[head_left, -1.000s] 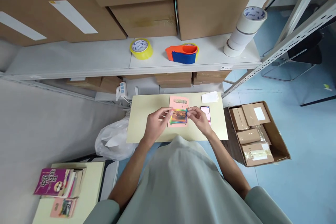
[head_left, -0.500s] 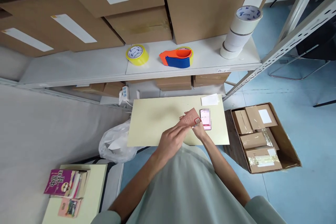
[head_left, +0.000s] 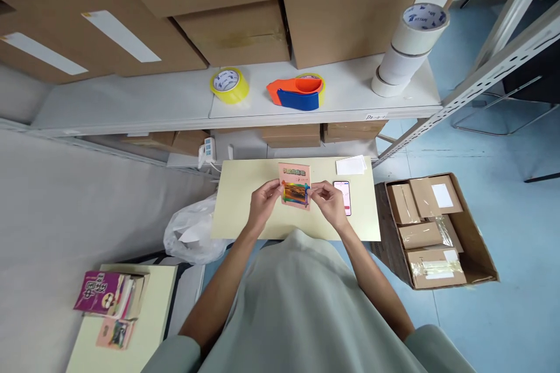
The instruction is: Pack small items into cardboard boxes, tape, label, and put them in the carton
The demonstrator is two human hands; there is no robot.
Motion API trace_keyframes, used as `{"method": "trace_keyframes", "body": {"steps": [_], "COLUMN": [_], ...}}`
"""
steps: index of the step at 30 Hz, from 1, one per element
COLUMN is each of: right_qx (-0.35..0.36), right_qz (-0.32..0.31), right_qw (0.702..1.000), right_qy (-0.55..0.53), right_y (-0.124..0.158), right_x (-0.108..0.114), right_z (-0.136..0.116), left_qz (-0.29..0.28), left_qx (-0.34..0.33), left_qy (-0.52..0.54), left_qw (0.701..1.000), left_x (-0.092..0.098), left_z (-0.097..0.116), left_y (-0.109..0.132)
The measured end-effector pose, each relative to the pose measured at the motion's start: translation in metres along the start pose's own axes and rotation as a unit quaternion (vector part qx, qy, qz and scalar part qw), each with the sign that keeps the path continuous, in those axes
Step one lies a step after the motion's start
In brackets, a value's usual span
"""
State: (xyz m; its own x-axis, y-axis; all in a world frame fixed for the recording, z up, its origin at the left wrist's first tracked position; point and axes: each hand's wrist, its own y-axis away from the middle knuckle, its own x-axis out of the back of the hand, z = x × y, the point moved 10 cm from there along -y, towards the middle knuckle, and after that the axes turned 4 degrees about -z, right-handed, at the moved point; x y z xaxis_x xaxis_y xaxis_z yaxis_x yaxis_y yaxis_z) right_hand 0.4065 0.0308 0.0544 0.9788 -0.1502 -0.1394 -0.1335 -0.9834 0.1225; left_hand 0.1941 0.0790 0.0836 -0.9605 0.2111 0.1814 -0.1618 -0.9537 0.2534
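Observation:
A small pink booklet with a colourful picture on its cover is held upright over the pale yellow table. My left hand pinches its left edge, and my right hand pinches the right edge. Just right of my right hand lies a phone with a lit screen. White paper slips rest near the table's back right corner.
An open carton of small parcels stands right. Behind is a shelf with yellow tape, an orange and blue dispenser and stacked white rolls. Left are a plastic bag and books.
The booklet has turned from a tilted, mostly plain pink side to its picture cover, facing me. My hands have moved apart to its two side edges.

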Motion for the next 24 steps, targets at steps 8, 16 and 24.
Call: {"method": "trace_keyframes", "body": {"steps": [8, 16, 24], "right_qx": [0.234, 0.266, -0.018], "right_qz": [-0.096, -0.087, -0.045], "right_qw": [0.919, 0.899, 0.977], "right_qy": [0.303, 0.335, 0.210], "right_y": [0.050, 0.054, -0.005], "right_x": [-0.096, -0.122, -0.127], "right_z": [-0.061, -0.060, 0.062], "left_qz": [-0.003, 0.027, 0.087], "left_qx": [0.029, 0.013, 0.059], "left_qy": [0.043, 0.023, 0.012], "left_qw": [0.999, 0.999, 0.994], "left_x": [0.001, 0.043, 0.138], "left_z": [-0.024, -0.043, -0.138], "left_y": [0.002, 0.008, 0.023]}}
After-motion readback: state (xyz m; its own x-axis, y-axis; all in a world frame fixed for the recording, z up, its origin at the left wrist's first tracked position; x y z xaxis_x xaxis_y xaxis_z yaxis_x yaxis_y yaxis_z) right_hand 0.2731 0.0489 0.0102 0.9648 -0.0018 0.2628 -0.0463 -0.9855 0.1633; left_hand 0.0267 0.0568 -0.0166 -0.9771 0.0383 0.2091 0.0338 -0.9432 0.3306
